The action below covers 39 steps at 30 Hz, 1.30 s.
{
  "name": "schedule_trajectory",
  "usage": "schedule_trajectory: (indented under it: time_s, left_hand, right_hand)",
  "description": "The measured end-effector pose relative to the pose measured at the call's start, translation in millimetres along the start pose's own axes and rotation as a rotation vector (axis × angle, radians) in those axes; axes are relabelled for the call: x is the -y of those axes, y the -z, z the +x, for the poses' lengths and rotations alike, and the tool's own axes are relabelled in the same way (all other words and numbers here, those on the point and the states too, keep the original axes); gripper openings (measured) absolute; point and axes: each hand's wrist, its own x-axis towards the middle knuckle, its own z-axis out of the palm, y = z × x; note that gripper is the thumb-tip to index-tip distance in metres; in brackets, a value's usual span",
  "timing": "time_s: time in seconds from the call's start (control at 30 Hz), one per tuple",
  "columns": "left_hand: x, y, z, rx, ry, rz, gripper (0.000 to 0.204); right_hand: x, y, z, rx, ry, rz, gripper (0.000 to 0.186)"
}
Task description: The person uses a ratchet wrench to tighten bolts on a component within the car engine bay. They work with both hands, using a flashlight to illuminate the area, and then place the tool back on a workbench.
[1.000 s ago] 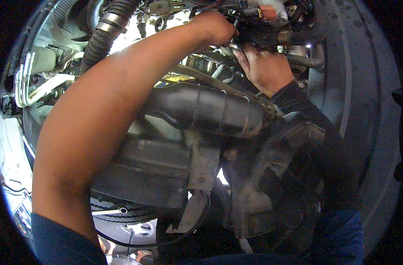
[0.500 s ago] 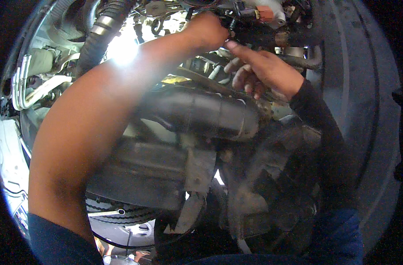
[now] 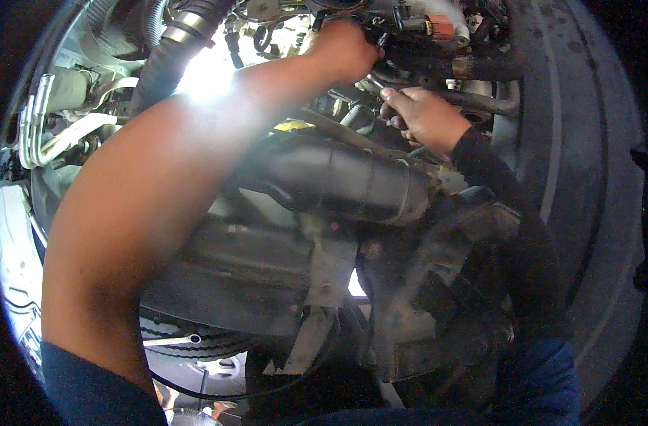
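My left hand [image 3: 347,53] is closed among hoses and fittings at the top of the engine bay; its fingers face away, so what it grips is hidden. Just to its right and nearer, my right hand [image 3: 429,119] is curled, thumb and fingers closed on a slim shiny metal tool [image 3: 373,81]. The tool's far end runs up toward my left hand, and its kind cannot be made out. Beyond the hands sits an orange-red connector [image 3: 438,27] on a pale metal housing. A wide black duct [image 3: 345,177] lies below both hands.
A ribbed black hose with a metal clamp [image 3: 190,28] rises at the upper left, beside bent metal pipes [image 3: 36,128]. A dark body panel [image 3: 579,177] borders the right side. Below, a tyre [image 3: 196,341] shows under a black guard [image 3: 224,291]. Bright light glares near my left forearm.
My right hand has shifted slightly left, and its spread fingers have closed around the metal tool. The left hand stays closed in nearly the same place. The view has shifted a little.
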Motion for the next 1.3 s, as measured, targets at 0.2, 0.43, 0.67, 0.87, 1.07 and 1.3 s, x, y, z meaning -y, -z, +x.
schedule_trajectory:
  time_s: [0.2,0.43,0.67,0.87,1.07,1.3]
  left_hand:
    - [1,-18,14,0.052,0.153,-0.121,0.045]
    - [4,-50,38,0.111,-0.149,0.341,0.049]
    - [-11,-5,10,0.152,0.175,-0.031,0.041]
    - [-19,15,3,0.219,0.055,0.156,0.041]
    - [-22,8,4,0.081,0.316,-0.165,0.056]
    - [-12,-22,19,0.042,0.291,-0.249,0.051]
  right_hand:
    - [19,27,-16,0.372,-0.132,0.671,0.042]
    - [12,10,-10,-0.027,-0.035,-0.039,0.046]
    - [43,14,-32,0.264,0.22,0.377,0.047]
    - [41,-2,-28,0.181,-0.113,0.649,0.053]
    - [26,8,-27,0.189,-0.062,0.763,0.042]
    - [32,23,-25,0.185,-0.16,0.257,0.032]
